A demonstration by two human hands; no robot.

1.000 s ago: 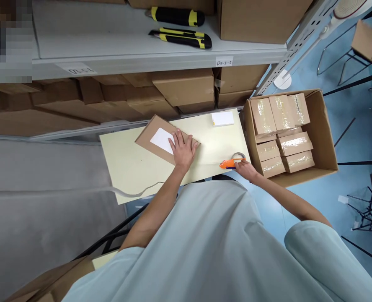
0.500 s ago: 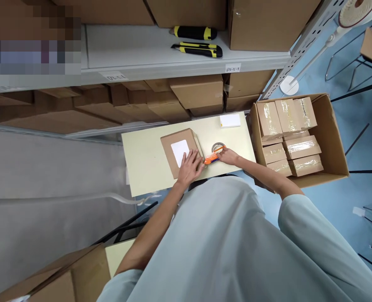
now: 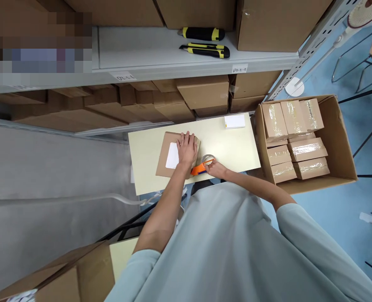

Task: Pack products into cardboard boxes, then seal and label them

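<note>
A small cardboard box (image 3: 165, 161) with a white label (image 3: 172, 156) lies on the cream table (image 3: 145, 167). My left hand (image 3: 187, 149) rests on top of the box near its right side, fingers stretched out and pointing away from me. By the box's near right corner, my right hand (image 3: 215, 169) grips an orange tape dispenser (image 3: 199, 168) that carries a roll of tape. The dispenser's front end is at the box's edge; whether tape is stuck to the box there is too small to make out.
A white pack (image 3: 234, 121) lies at the table's far right. Beside the table stands a large open carton (image 3: 339, 147) holding several taped boxes. Two utility knives (image 3: 203, 33) lie on the grey shelf (image 3: 135, 50) above. Behind the table are more cardboard boxes (image 3: 205, 92).
My left hand has moved farther onto the box, and its fingers now point away. The box has turned slightly. My right hand and the dispenser have shifted left and nearer me.
</note>
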